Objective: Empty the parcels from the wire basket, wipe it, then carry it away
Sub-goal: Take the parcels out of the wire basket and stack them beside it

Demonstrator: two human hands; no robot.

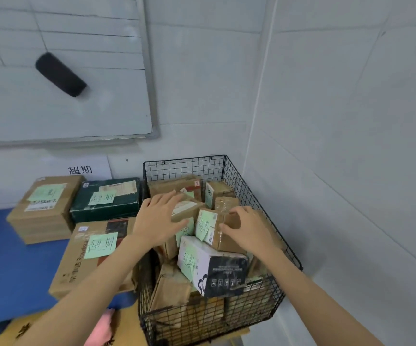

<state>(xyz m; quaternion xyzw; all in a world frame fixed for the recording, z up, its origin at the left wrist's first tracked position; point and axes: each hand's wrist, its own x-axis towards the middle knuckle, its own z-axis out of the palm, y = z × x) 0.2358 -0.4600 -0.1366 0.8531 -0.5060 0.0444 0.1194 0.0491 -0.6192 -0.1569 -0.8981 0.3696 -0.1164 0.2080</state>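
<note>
Both hands are reaching into the black wire basket [184,168]. The left hand [157,218] is lying flat, fingers straight, on a small taped cardboard parcel [189,208]. The right hand [248,231] is curling fingers and thumb round a small brown cardboard box [223,242] bearing a green sticky note. Below them one glossy white-and-black carton [211,268] is tilting among crumpled brown parcels filling the square-meshed basket, which is standing in the wall corner. Left of it, three note-tagged boxes are sitting on the blue counter [2,258]: one dark green box [107,203] and two brown cardboard boxes [44,216] [77,265].

One wire basket [184,168], two hands [157,221] [250,232].
</note>
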